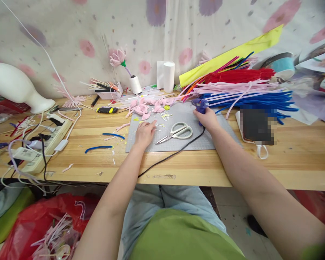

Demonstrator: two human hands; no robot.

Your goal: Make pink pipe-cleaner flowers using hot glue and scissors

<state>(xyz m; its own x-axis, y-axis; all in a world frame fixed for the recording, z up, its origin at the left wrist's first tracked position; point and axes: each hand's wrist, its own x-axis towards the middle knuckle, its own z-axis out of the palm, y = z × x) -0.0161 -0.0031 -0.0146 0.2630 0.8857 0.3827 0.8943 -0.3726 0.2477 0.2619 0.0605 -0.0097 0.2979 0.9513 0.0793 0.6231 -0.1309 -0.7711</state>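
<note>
The right hand (209,119) has its grip clamped round the glue gun (200,104), far right on the mat (200,144), probably for steering, while the left hand (145,133) (grip unclear) rests left of the scissors (174,135).

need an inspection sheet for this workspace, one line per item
Surface: grey gridded cutting mat on a light wooden tabletop
Main things: blue plastic glue gun; silver scissors with pale handles on the mat; pink fuzzy petal shapes around its far edge
Clutter: two blue fuzzy stems left of the mat; yellow-and-black utility knife beyond them
Hands: right hand grips the glue gun; left hand at the mat, hold unclear
Cables: black cord crosses the mat from the gun; pale cables tangle around a white power strip
Surroundings: flower-print white curtain behind; red plastic bag below left
</note>
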